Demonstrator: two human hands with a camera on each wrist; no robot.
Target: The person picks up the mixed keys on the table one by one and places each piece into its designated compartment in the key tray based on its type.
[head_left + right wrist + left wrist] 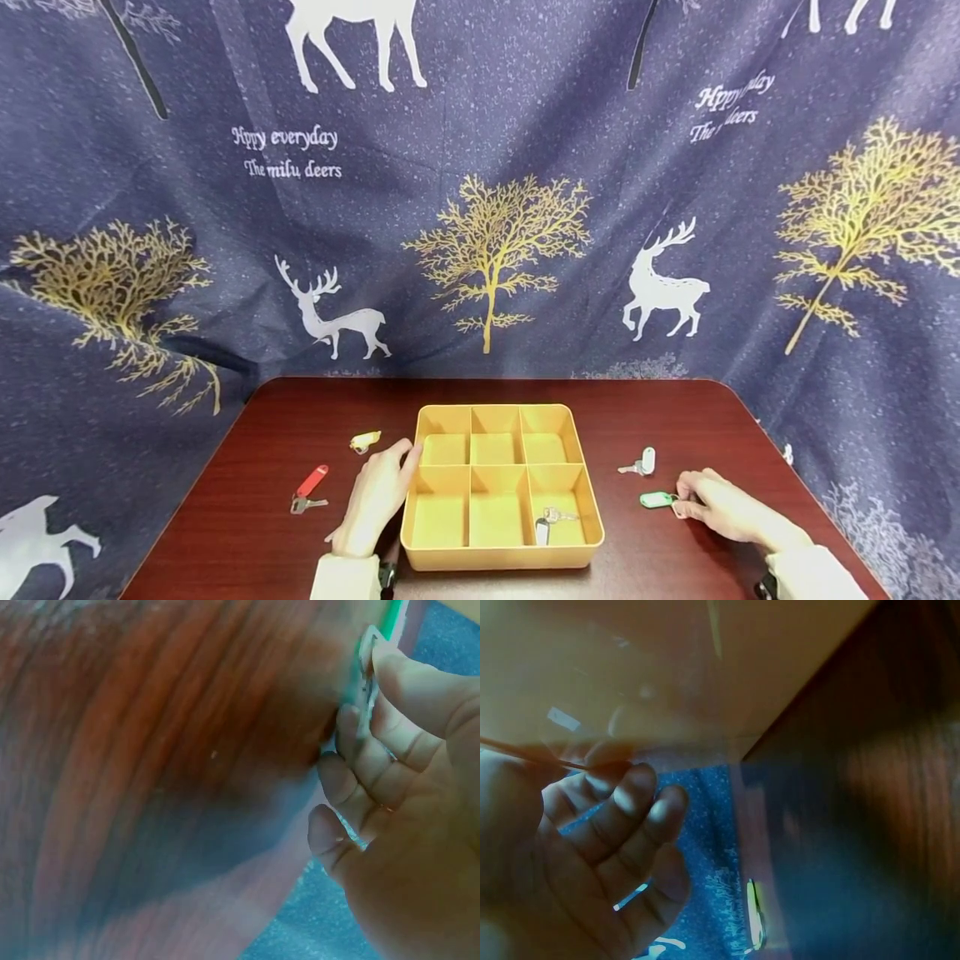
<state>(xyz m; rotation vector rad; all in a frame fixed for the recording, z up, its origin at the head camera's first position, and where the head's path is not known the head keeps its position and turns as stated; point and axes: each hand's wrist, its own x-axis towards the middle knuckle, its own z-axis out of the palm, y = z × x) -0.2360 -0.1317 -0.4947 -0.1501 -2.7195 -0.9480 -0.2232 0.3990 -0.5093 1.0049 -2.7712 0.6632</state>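
In the head view, my right hand (pixel 716 502) is at the right side of the table. Its thumb and forefinger pinch a metal key (pixel 367 682), seen in the right wrist view, whose green key tag (pixel 657 500) points left towards the box. My left hand (pixel 378 490) rests against the left wall of a yellow six-compartment box (pixel 495 560), with its fingers loosely bent in the left wrist view. Inside the box's front right compartment lie a key (pixel 561 515) and its dark-edged white tag (pixel 542 532).
A white-tagged key (pixel 639 463) lies just beyond my right hand. Left of the box are a key with a red tag (pixel 312 481) and one with a yellow tag (pixel 364 442). The dark red table (pixel 247 533) meets a blue deer-print cloth (pixel 487 125) at the back.
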